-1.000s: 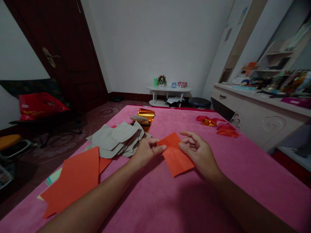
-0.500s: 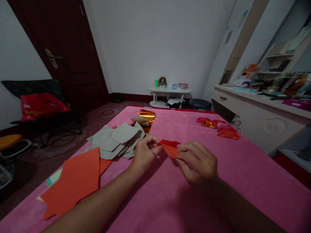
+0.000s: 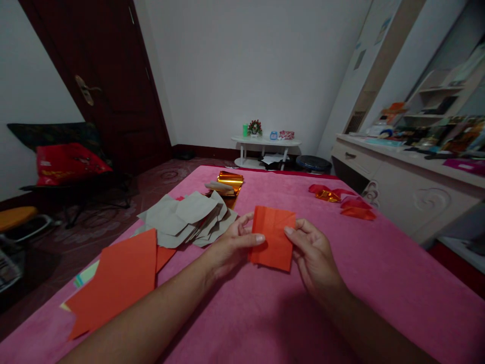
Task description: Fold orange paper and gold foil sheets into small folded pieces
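Observation:
A small orange-red paper rectangle [image 3: 276, 238] with faint creases is held above the pink cloth [image 3: 242, 313], its flat face toward me. My left hand [image 3: 237, 242] pinches its left edge, thumb on the front. At its right edge, the thumb and fingers of my right hand [image 3: 312, 250] grip the paper. Larger orange sheets [image 3: 121, 278] lie at the left, beside a loose pile of grey paper pieces [image 3: 182, 215]. Gold foil [image 3: 230, 181] rests behind that pile. Folded red and gold pieces [image 3: 329, 194] sit at the far right of the cloth.
Beyond the cloth stands a small white table [image 3: 265, 140] with a potted plant, and a dark round stool [image 3: 313, 163] beside it. A white dresser [image 3: 413, 177] full of items is at the right. A chair with a red bag [image 3: 71, 163] is at the left.
The orange-red paper has gone from a narrow folded shape to a flat rectangle facing me. Both hands have shifted their grip, with thumbs now on its front.

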Tool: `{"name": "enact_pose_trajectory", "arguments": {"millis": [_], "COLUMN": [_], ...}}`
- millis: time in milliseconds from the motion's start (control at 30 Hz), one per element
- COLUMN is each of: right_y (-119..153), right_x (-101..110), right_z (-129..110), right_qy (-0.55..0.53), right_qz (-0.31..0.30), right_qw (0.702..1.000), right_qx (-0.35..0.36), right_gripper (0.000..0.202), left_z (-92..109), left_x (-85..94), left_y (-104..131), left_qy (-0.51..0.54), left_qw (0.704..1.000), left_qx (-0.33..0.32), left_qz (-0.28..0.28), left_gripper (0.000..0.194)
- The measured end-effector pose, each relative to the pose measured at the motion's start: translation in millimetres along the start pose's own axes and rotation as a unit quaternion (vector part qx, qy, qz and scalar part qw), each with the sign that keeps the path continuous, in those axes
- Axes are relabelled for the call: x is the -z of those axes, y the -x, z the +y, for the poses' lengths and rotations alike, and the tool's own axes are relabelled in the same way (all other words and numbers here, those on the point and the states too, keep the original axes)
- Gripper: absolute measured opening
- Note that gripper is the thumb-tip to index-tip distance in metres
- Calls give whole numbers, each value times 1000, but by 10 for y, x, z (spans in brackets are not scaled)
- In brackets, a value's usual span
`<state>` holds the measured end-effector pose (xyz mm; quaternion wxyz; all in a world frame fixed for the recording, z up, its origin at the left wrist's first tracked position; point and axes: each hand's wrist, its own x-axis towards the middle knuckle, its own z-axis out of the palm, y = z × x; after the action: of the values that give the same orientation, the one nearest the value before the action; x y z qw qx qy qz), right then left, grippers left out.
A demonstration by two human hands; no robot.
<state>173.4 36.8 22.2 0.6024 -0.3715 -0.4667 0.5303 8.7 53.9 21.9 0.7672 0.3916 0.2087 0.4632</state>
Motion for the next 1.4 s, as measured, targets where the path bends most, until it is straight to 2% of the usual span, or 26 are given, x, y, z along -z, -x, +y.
{"name": "enact_pose_trajectory", "arguments": {"millis": [133, 267, 367, 467, 567, 700, 833, 1033, 1267, 1400], "right_y": [-19, -53, -77, -114, -169, -221, -207, -143, -104, -96], "right_x": [35, 90, 132, 179, 235, 287, 271, 197, 146, 149], "right_z": [48, 90, 75, -16, -140, -225, -167, -35, -45, -58], "right_qy": [-50, -37, -32, -11, 35, 127, 122, 50, 16, 21], "right_qz": [12, 37, 32, 6, -49, -96, -44, 38, 41, 24], "right_qw": [999, 999, 999, 999, 997, 985, 990, 997, 997, 998], "right_qx": [-8, -14, -19, -33, -49, -72, -58, -38, -56, -57], "right_gripper": [12, 12, 16, 28, 39, 28, 24, 24, 18, 16], "left_z": [32, 50, 44, 37, 49, 79, 91, 81, 35, 16], "left_x": [37, 57, 75, 105, 127, 136, 124, 100, 237, 271], "left_y": [-6, -26, -41, -54, -61, -68, -68, -67, -113, -118], "left_qy": [13, 11, -7, -38, -72, -100, -59, -17, -14, -10], "left_qw": [1000, 1000, 1000, 999, 997, 994, 996, 999, 997, 996], "left_qx": [1, -3, -22, -30, -8, 10, 3, 4, 2, -6], "left_qz": [-7, -8, 7, 16, 19, 37, 65, 36, 74, 84], "left_gripper": [63, 62, 60, 59, 60, 56, 49, 43, 27, 25]}}
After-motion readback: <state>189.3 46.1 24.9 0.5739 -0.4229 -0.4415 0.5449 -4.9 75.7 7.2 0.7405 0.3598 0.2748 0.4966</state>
